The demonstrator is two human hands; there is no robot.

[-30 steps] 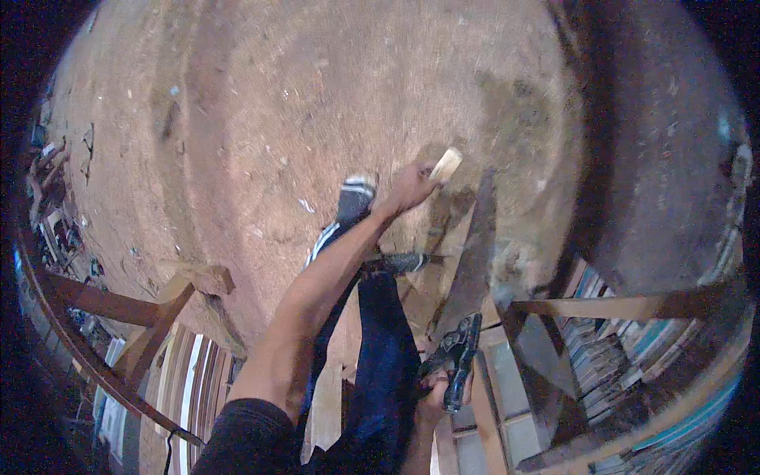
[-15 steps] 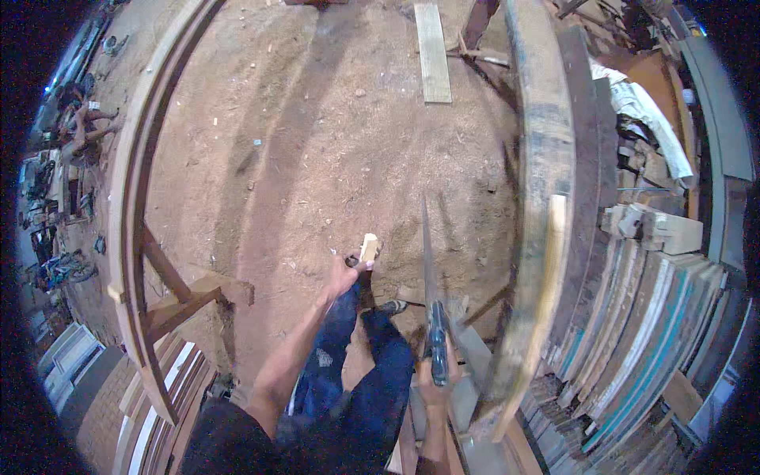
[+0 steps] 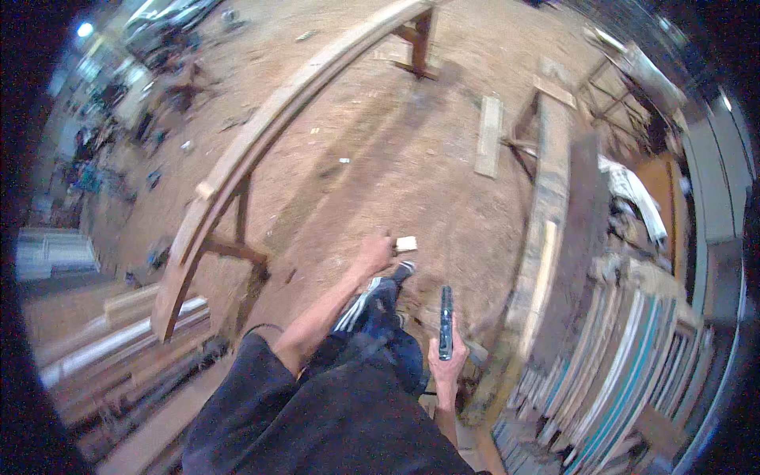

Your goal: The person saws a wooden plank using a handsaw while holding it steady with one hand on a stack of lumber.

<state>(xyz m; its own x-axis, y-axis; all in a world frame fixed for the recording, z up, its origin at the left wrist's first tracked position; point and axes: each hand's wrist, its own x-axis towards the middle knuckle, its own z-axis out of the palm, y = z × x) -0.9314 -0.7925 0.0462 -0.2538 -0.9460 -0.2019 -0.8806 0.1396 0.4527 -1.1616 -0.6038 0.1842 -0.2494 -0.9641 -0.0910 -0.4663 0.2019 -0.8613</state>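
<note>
My left hand (image 3: pixel 377 252) is closed around a small pale wood block (image 3: pixel 406 244), whose light end sticks out past my fingers, above the floor. My right hand (image 3: pixel 448 362) grips a hand saw by its dark handle (image 3: pixel 446 326). The saw points away from me and is seen nearly edge-on, so little of its blade shows. Between my two hands are my legs and a shoe (image 3: pixel 404 270).
A long beam on trestle legs (image 3: pixel 305 87) curves along the left. Toward the right runs a wide plank bench (image 3: pixel 546 182) with a light strip on it. Stacked boards (image 3: pixel 625 356) stand at the lower right. A loose board (image 3: pixel 489 136) lies on the dirt floor (image 3: pixel 396 174).
My view has turned leftward, so the beam and bench have swung across the picture. The saw has come round to nearly edge-on, and the block now points rightward. Both grips stay closed.
</note>
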